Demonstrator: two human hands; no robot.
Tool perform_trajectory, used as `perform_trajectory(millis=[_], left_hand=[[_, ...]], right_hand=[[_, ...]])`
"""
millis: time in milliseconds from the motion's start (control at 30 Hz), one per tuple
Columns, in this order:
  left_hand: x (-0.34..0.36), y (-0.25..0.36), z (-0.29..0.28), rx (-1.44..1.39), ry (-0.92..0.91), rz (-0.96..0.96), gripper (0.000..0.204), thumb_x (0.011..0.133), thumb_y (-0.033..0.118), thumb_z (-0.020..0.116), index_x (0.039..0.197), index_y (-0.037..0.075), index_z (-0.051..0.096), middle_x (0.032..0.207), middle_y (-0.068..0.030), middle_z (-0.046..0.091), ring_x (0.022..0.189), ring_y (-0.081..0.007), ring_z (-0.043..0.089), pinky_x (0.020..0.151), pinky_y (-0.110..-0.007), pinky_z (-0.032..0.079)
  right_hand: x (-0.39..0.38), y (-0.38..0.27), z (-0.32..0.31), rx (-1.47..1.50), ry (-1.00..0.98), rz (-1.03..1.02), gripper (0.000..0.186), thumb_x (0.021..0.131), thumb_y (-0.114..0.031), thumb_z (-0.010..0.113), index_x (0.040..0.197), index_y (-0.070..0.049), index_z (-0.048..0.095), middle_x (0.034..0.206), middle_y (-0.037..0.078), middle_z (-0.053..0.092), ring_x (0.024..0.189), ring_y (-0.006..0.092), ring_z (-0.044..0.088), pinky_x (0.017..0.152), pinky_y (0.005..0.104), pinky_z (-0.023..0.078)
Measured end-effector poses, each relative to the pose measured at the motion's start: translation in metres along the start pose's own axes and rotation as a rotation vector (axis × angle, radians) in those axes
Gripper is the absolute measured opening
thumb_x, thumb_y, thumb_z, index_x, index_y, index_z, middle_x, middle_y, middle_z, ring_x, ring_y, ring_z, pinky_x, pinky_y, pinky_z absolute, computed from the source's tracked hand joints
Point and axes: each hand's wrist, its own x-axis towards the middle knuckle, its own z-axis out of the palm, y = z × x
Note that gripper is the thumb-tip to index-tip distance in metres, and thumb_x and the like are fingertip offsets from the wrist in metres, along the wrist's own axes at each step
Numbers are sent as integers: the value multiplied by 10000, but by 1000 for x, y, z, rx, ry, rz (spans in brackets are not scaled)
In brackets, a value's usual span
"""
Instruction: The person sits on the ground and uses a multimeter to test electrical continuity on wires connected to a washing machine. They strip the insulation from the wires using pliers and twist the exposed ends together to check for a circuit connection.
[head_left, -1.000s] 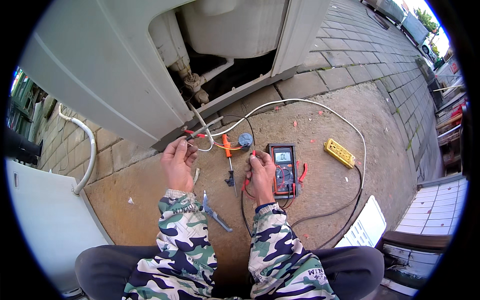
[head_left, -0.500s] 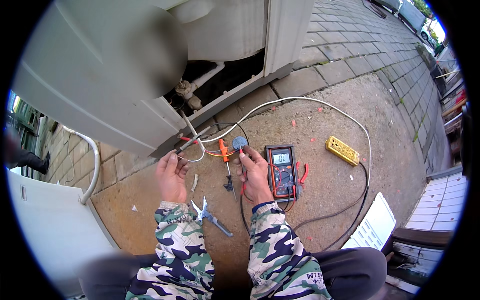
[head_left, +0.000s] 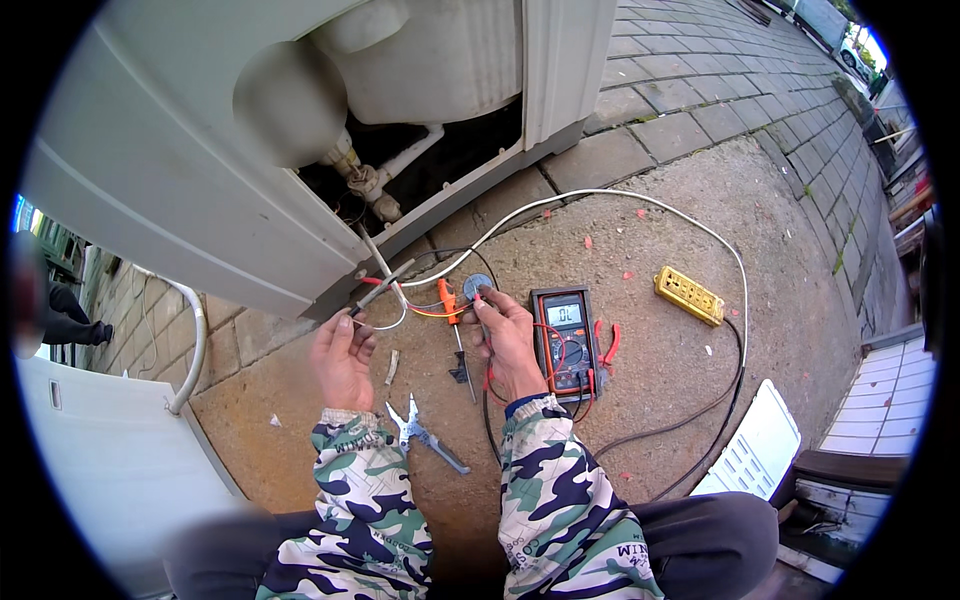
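My left hand pinches a black test probe together with the end of a thin white wire. My right hand grips a second probe, red near its tip, beside a small round grey piece; whether the tip touches metal I cannot make out. Red and yellow wires stretch between the hands. To the right of my right hand lies a multimeter, its display lit, with red and black leads. An orange-handled screwdriver lies between my hands.
Wire strippers lie near my sleeves, red-handled pliers by the meter. A yellow power strip with a looping cable sits right. Ahead stands an open grey cabinet with pipes; a white slotted panel rests lower right.
The view has shifted slightly, showing more of the cabinet's opening. Both hands keep their grips and nearly the same places; the meter's display looks alike.
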Motion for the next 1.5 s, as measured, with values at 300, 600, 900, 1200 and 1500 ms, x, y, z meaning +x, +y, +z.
perform_trajectory(millis=[300,600,900,1200,1500], left_hand=[[-4,0,4,25,23,-8,173,993,146,649,1136,51,661,1014,-66,735,815,-118,706,683,-234,598],[-2,-9,-7,-29,9,-7,165,985,144,660,1121,53,674,991,-55,735,803,-126,712,678,-241,598],[1,-6,-3,90,55,202,167,959,150,706,1070,27,691,926,-75,729,729,-122,674,623,-248,540],[-10,16,9,185,120,333,173,977,201,686,998,29,690,832,-35,698,686,-91,620,622,-241,476],[0,34,23,544,-129,274,151,971,174,672,955,27,701,787,-20,689,662,-79,607,616,-239,471]], right_hand=[[5,4,-1,3,34,-34,362,973,-77,592,1314,43,598,790,53,654,527,66,497,417,226,338],[11,32,1,-555,199,-482,320,961,-144,607,1217,34,676,1172,237,710,1109,295,698,960,357,511],[-5,4,19,-739,127,-570,281,953,-80,618,1211,-1,698,1003,167,740,901,189,690,815,309,521],[-24,-19,35,-807,34,-491,283,939,-114,628,1204,-69,716,1000,225,728,902,295,737,811,359,544],[-15,1,20,-910,141,-556,246,934,-148,626,1146,-84,733,930,251,697,880,440,684,765,492,534]])
